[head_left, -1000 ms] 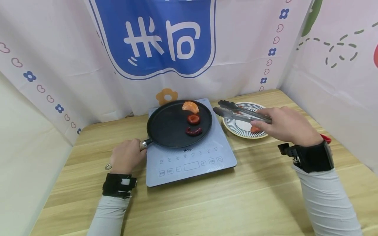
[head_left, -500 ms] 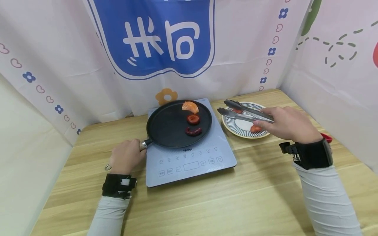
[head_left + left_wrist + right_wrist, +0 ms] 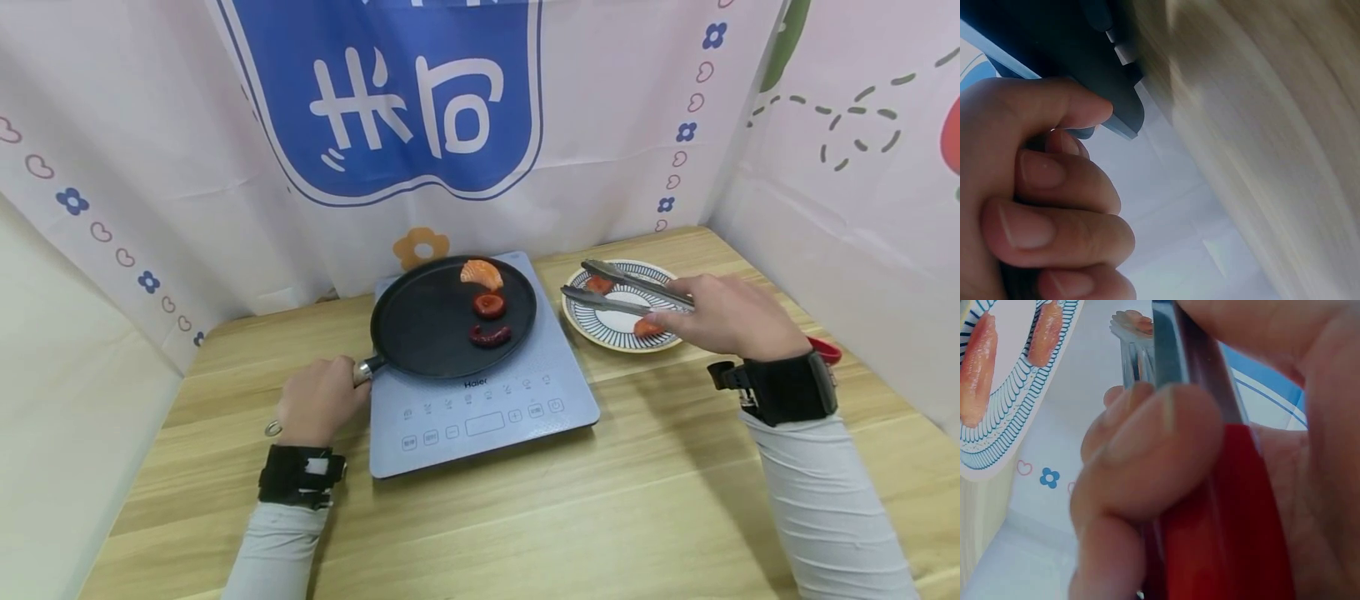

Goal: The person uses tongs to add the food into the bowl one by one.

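Note:
My left hand [image 3: 321,402] grips the handle of a flat black frying pan [image 3: 420,329], which sits on a pale induction cooker [image 3: 487,450]. On the pan's right half lie an orange striped piece [image 3: 481,273], a round red-brown slice [image 3: 489,305] and a curved dark red piece [image 3: 490,336]. My right hand [image 3: 738,317] holds metal tongs [image 3: 626,292] with a red grip [image 3: 1229,537]. Their spread tips hover over a patterned plate [image 3: 585,325]. Two reddish-orange strips lie on it, one [image 3: 648,327] near the front and another [image 3: 598,284] between the tong arms.
The wooden table [image 3: 525,525] extends in front of the cooker. Behind stands a white cloth backdrop [image 3: 600,183] with a blue emblem [image 3: 420,100]. A patterned cloth [image 3: 847,217] borders the right side.
The tongs have shifted right, from between pan and plate to over the plate, uncovering the rear strip. My left hand and the pan have stayed in place.

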Motion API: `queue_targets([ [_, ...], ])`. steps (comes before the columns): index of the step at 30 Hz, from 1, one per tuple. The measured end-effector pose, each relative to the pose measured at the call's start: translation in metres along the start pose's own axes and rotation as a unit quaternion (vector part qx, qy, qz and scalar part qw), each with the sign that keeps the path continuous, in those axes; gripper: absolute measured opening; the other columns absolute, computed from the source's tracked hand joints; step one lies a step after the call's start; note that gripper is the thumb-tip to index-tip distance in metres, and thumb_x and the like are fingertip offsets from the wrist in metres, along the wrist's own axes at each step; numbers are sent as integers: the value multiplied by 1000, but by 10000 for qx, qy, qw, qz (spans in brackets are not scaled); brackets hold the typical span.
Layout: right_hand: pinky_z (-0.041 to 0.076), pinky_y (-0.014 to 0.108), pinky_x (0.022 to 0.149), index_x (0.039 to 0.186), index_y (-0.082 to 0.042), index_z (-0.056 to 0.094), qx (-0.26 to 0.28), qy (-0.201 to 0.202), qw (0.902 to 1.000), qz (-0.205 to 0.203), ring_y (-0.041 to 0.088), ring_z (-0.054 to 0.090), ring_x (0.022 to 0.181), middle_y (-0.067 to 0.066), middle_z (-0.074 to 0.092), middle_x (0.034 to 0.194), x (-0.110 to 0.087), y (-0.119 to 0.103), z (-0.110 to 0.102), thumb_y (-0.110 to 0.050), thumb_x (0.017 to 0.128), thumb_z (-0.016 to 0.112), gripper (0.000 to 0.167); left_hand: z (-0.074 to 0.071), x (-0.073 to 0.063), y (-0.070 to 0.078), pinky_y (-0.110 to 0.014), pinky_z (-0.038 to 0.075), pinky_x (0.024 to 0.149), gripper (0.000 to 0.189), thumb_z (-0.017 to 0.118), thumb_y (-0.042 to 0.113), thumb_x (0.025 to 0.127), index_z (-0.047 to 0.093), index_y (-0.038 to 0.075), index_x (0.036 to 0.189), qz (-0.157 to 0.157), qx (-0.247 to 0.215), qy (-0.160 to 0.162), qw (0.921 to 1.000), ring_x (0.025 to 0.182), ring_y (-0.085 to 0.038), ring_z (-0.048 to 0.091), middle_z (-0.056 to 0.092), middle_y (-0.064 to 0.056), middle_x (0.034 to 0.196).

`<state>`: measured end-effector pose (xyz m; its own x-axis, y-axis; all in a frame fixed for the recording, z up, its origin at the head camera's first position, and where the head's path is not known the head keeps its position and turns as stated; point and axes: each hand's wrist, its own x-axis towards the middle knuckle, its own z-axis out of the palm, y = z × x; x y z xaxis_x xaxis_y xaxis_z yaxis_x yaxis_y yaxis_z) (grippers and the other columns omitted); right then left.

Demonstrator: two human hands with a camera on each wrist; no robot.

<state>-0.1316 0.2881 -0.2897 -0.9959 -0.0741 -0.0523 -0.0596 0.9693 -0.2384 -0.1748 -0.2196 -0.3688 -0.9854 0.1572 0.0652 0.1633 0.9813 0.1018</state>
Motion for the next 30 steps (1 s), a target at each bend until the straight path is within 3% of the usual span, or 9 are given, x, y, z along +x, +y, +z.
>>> queue_targets([
  [5,42,36,64,141,-16,62,200,-58,9998,44,29,60,88,13,68,106,1,3,4,-90,81,58,95,0,0,1,-33,34,46,24,64,23,95,62,8,77,9,31,-9,10000,55,-21,47,49,-3,62],
  [8,39,35,61,134,-17,63,276,-32,9996,51,27,58,82,9,66,96,2,5,6,-88,82,59,89,0,0,1,-33,34,46,24,64,23,95,63,8,77,-1,18,-26,10000,56,-21,47,49,-3,63],
  [15,39,34,62,144,-14,59,249,-21,9997,42,27,58,82,11,65,99,6,11,9,-84,85,61,91,0,0,0,-34,35,46,22,64,24,95,65,6,81,-35,5,-57,10000,57,-21,48,51,-4,64],
  [19,39,35,63,136,-14,62,214,-49,9998,13,28,58,85,10,64,96,10,14,11,-81,86,63,83,1,0,0,-33,34,46,22,63,23,95,65,6,81,-58,10,-99,9999,57,-21,48,50,-4,64],
  [24,49,46,76,147,-8,57,220,-14,9997,99,34,61,97,20,68,116,13,16,15,-77,89,64,90,2,1,-1,-34,35,46,23,64,24,95,64,7,80,-60,-24,-71,10000,57,-22,49,51,-4,64],
  [26,50,51,82,155,-5,49,217,-14,9997,134,36,60,103,24,66,127,13,18,16,-75,90,63,97,1,1,-1,-34,35,46,23,64,24,95,65,6,80,-54,-26,-59,10000,57,-22,49,51,-5,64],
  [30,51,53,83,153,-5,51,237,-16,9996,156,38,61,104,25,66,125,16,20,19,-77,89,64,98,1,1,-1,-34,35,47,23,63,24,95,65,6,81,-49,-12,-74,10000,57,-22,49,51,-5,64],
])
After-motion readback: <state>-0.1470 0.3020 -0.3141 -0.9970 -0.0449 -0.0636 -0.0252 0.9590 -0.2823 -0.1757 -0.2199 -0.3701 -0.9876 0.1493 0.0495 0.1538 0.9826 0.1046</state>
